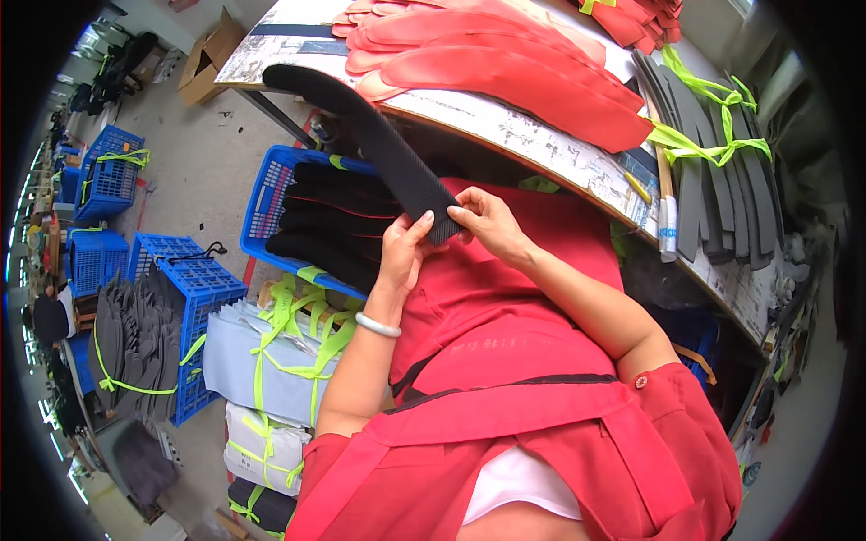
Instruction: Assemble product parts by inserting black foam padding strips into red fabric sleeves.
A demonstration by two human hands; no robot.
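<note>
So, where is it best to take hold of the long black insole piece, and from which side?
Grip the black insole piece at its near, narrow end, from both sides, as the left hand and right hand do. The far end rests on the table edge.

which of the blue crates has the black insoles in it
The blue crate just left of the hands, under the table edge: it is packed with black insoles; the others farther left are not.

Red insole-shaped pieces [505,63] lying stacked on worktable [550,144], upper centre. Grey pieces [713,153] sitting tied with green strap [704,144], upper right. Blue crates [194,279] standing left; grey bundles [262,361] lying lower left.
</note>
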